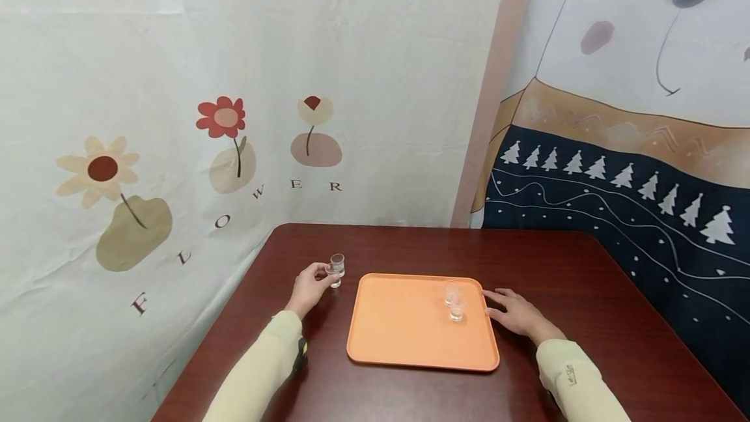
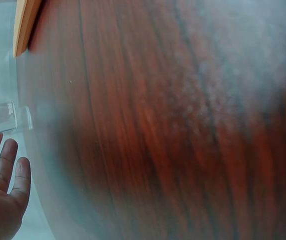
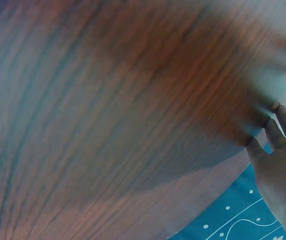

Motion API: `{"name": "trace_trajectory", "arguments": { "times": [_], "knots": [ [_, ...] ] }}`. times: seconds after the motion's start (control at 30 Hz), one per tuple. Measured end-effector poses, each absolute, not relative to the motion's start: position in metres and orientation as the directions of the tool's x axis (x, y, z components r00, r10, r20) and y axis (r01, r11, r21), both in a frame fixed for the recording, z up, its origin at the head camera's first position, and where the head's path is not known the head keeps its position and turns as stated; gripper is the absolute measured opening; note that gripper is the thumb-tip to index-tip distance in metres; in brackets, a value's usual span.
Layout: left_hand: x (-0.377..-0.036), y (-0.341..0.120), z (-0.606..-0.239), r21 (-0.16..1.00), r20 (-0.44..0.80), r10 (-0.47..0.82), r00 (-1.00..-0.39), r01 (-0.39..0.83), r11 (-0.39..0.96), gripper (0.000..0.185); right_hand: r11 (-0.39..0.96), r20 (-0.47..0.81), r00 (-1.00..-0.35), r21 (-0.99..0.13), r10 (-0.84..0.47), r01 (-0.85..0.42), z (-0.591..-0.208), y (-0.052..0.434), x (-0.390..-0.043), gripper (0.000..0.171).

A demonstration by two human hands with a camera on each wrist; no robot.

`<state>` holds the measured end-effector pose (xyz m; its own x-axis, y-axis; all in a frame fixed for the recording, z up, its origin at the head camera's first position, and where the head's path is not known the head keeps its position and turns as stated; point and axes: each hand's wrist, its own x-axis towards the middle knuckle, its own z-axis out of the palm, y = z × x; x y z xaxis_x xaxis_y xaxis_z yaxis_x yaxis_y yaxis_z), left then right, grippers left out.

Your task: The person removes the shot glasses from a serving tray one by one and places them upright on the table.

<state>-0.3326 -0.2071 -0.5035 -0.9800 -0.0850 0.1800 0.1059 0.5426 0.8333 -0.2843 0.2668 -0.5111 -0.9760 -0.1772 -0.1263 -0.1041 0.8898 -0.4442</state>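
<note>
While the left hand (image 1: 307,286) lies on the worktop (image 1: 586,292) to the left of the orange tray (image 1: 404,327), its thumb and fingers curl around a small clear glass (image 1: 336,267) and touch it at its lower part. This glass stands upright on the wood, just beside the tray's far left corner. From the left wrist view the fingers (image 2: 5,162) look nearly straight beside the glass (image 2: 2,117), so how firmly it is held cannot be told.

The right hand (image 1: 512,311) rests flat on the worktop with its fingers spread, the fingertips just beside the right edge of the tray; it holds nothing. In the right wrist view only the fingers (image 3: 273,145) and blurred wood grain are seen.

Two more small clear glasses (image 1: 454,301) stand upright on the tray near its far right corner, close together. So there are three glasses and one tray.

The worktop is dark red-brown wood. Behind it hangs a white cloth (image 1: 176,83) printed with flowers and letters, and at the right a cloth (image 1: 615,181) with white trees on dark blue.
</note>
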Motion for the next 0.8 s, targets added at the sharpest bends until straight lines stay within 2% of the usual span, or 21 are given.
{"name": "trace_trajectory", "arguments": {
  "times": [0.47,0.8],
  "knots": [
    [-0.3368,-0.2116,-0.5102,0.823,0.132,-0.118,-0.984,0.042,0.567,0.034,0.888,-0.124,-0.975,-0.445,-0.186,-0.113,-0.5094,0.2652,-0.2847,0.058],
    [-0.3383,-0.2112,-0.5056,0.854,0.099,-0.081,-0.992,0.043,0.519,0.054,0.889,-0.115,-0.974,-0.441,-0.196,-0.127,-0.5108,0.2669,-0.2844,0.057]
  ]
}}
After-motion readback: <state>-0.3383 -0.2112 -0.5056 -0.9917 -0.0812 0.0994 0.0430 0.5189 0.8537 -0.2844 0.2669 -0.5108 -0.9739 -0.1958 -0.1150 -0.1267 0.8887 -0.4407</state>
